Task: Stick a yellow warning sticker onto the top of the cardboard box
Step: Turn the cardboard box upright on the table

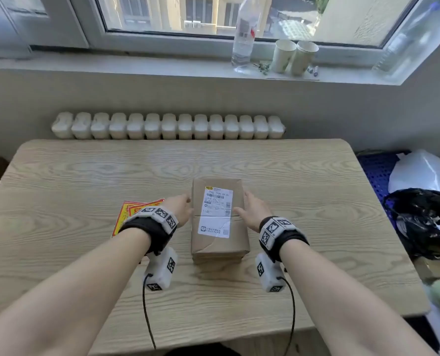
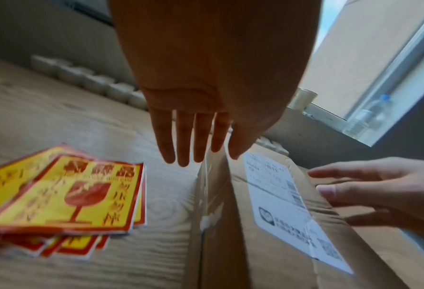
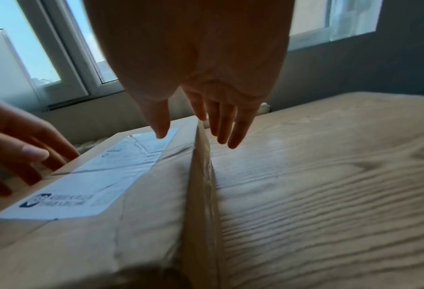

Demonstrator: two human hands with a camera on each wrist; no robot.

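A brown cardboard box [image 1: 235, 235] with a white shipping label [image 1: 216, 210] on its top stands in the middle of the wooden table [image 1: 316, 201]. My left hand [image 1: 179, 208] is open at the box's left side, fingers straight [image 2: 188, 136]. My right hand [image 1: 252, 208] is open at the box's right side; its thumb lies over the top by the label [image 3: 156, 117] and its fingers hang down the right wall. A small stack of yellow and red warning stickers [image 1: 134, 209] lies on the table left of the box, partly hidden by my left wrist [image 2: 65, 195].
A white radiator [image 1: 167, 125] runs along the table's far edge. On the windowsill stand a clear bottle [image 1: 244, 32] and two paper cups [image 1: 294, 56]. Bags and a blue crate [image 1: 419, 201] crowd the floor to the right of the table.
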